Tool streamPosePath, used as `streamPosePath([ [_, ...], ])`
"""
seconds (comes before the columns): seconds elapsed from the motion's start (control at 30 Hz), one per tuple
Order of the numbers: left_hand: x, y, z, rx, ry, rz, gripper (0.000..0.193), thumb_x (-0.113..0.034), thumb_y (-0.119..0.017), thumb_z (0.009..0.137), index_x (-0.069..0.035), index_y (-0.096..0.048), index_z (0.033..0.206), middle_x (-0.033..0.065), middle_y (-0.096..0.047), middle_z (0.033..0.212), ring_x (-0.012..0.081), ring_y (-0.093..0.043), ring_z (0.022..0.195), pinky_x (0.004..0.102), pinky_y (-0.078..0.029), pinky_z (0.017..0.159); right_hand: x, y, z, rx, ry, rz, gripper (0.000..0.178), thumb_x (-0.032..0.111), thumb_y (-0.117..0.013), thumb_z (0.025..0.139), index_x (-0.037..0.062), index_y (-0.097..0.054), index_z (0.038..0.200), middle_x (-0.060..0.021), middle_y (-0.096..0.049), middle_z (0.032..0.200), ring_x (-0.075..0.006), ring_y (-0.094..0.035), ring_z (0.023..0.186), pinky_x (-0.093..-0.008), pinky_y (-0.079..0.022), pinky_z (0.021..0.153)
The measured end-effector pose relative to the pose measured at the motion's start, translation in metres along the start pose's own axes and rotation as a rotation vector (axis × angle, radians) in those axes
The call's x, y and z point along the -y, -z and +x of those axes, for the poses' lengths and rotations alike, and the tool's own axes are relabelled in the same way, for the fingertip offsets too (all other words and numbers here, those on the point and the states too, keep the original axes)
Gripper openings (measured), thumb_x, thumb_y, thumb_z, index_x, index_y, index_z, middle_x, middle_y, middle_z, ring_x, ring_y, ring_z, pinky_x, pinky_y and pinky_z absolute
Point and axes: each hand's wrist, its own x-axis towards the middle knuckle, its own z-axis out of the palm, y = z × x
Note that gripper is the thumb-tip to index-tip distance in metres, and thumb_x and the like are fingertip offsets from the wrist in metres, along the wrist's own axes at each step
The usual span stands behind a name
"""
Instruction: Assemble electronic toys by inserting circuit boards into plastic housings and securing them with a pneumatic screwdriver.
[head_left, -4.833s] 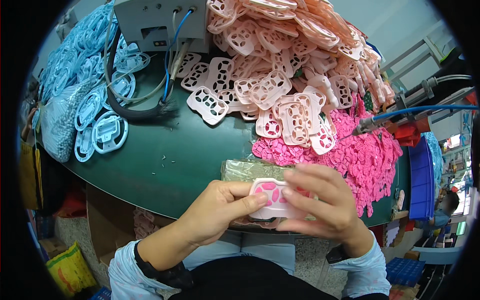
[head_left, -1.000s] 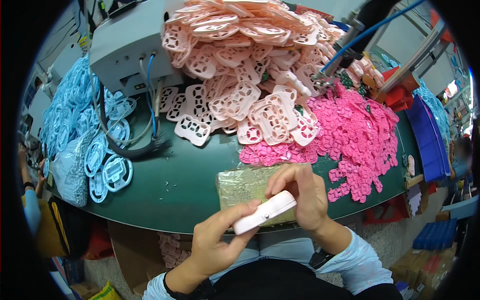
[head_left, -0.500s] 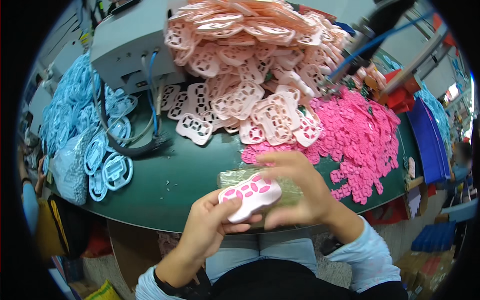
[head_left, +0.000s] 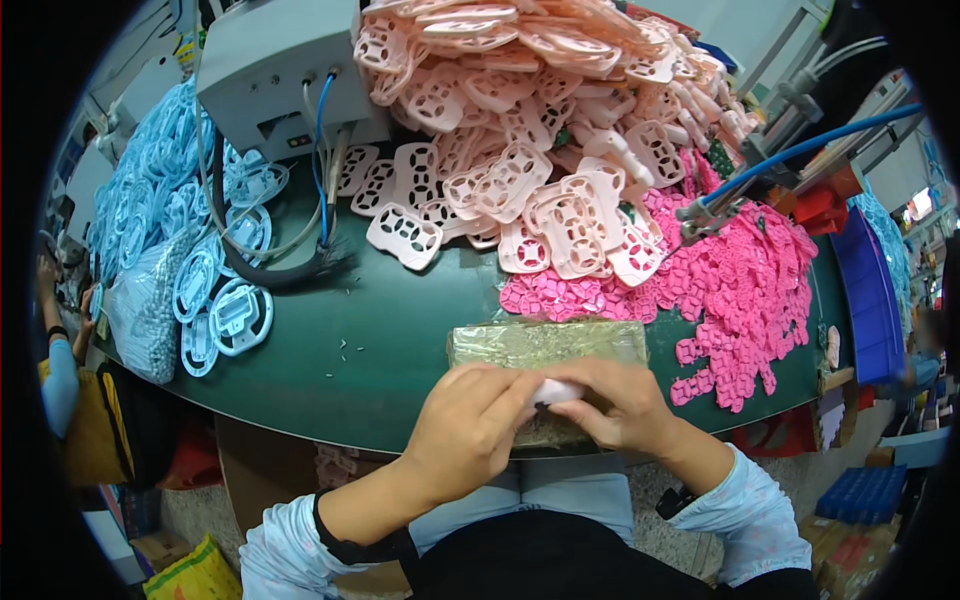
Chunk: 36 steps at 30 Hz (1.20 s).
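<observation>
- I find the pale plastic piece [head_left: 557, 392] between my two hands, above the wrapped block [head_left: 545, 342] on the near side of the worktop [head_left: 300, 390].
- Handling, in my judgement: press evenly from left and right, and keep the piece level so it does not twist.
- My left hand [head_left: 475, 425] is curled, back upward, closed on the left end.
- My right hand [head_left: 622, 405] holds the right end in a narrow pinch, thumb on the near side.
- Fingers cover most of the piece; its alignment I cannot tell.

Whitish casing [head_left: 557, 391], pale-pink shells [head_left: 512, 181], hot-pink inserts [head_left: 745, 290], dark-green tabletop [head_left: 400, 345], faintly patterned light-blue sleeves [head_left: 745, 510]
</observation>
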Motion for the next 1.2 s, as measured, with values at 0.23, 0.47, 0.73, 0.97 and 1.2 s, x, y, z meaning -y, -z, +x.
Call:
streamPosePath([
  [0.23,0.008,0.015,0.016,0.415,0.468,-0.216,0.026,-0.013,-0.065,0.085,-0.005,-0.066,0.109,0.0132,-0.063,0.100,0.0293,-0.058,0.097,0.0388,-0.043,0.087,0.031,0.096,0.040,-0.889,0.250,-0.110,0.036,0.013,-0.069,0.085,-0.0037,-0.059,0.116,-0.0148,-0.060,0.116,-0.0247,-0.058,0.109,-0.0375,-0.044,0.098],
  [0.47,0.000,0.003,-0.002,0.214,0.088,0.014,0.057,-0.017,-0.077,0.071,-0.005,-0.055,0.122,0.0117,-0.053,0.113,0.0315,-0.048,0.109,0.0451,-0.035,0.095,0.012,0.192,0.107,-0.510,0.074,0.407,0.040,0.027,-0.056,0.096,-0.0041,-0.053,0.122,-0.0173,-0.063,0.108,-0.0210,-0.065,0.097,-0.0317,-0.053,0.087],
  [0.73,-0.037,-0.016,-0.014,0.157,0.141,0.130,0.089,-0.032,-0.076,0.072,0.012,-0.034,0.137,0.0300,-0.035,0.143,0.0432,-0.033,0.135,0.0519,-0.024,0.112,0.091,0.165,0.087,0.142,0.189,0.709,0.021,0.016,-0.052,0.094,0.0018,-0.052,0.109,-0.0030,-0.054,0.076,-0.0105,-0.059,0.064,-0.0234,-0.051,0.068],
  [0.97,-0.033,-0.035,-0.033,0.292,0.222,0.418,0.105,-0.054,-0.069,0.065,0.013,-0.034,0.137,0.0299,-0.031,0.146,0.0412,-0.029,0.138,0.0470,-0.024,0.114,0.145,0.073,0.057,-0.324,0.089,0.697,0.058,0.019,-0.051,0.097,0.0148,-0.026,0.149,-0.0091,-0.054,0.080,-0.0219,-0.055,0.061,-0.0374,-0.052,0.059],
  [1.2,-0.036,-0.041,-0.027,0.260,0.144,0.371,0.101,-0.049,-0.070,0.065,0.012,-0.035,0.137,0.0292,-0.031,0.147,0.0400,-0.030,0.139,0.0457,-0.024,0.114,0.127,0.108,0.033,-0.130,-0.009,0.500,0.018,0.021,-0.056,0.092,0.0094,-0.047,0.083,-0.0011,-0.053,0.066,-0.0087,-0.053,0.058,-0.0176,-0.047,0.064],
])
